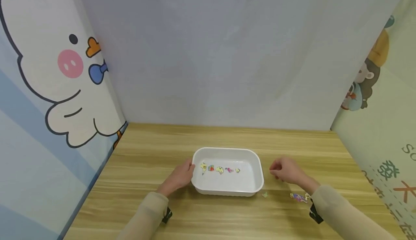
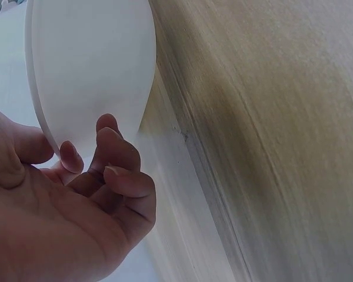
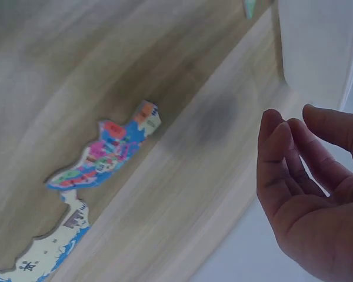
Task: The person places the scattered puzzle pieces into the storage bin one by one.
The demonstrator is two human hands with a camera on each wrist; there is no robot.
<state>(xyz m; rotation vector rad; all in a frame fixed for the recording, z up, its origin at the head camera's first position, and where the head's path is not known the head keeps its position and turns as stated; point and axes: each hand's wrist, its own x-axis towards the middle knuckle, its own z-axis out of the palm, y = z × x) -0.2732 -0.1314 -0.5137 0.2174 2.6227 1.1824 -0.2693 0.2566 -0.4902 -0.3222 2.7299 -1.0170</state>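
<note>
White rectangular plastic tray with rounded corners (image 1: 224, 192) on a yellow-brown wood-grain tabletop (image 1: 136, 182), from where I stand. The left hand (image 1: 180, 177) pinches the tray's left rim between thumb and finger, its other fingers curled by the outer wall. The right hand (image 1: 287, 171) hovers just beyond the right wall, fingers loosely bent, thumb tip slightly apart from them; I see nothing held.

Five small, flat, printed cut-out pieces (image 1: 219, 170) lie in a row on the tray floor. Outside, a small pale-green flat piece (image 1: 264, 194) lies near the front right corner. Nearer the right sleeve (image 1: 341, 211) lie a flat pink, blue and orange piece (image 3: 109, 153) and a cream piece with a blue edge (image 3: 47, 252), touching or nearly so.

I judge the step in hand to be a pause between pieces, the tray steadied. Picking up a loose one would call for drawing the right hand back, lowering it and pinching a thin edge.

A strip of wood separates the far rim from the white cloth backdrop (image 1: 211, 70). Sideways room looks ample; the raised right rim is the edge to clear.
</note>
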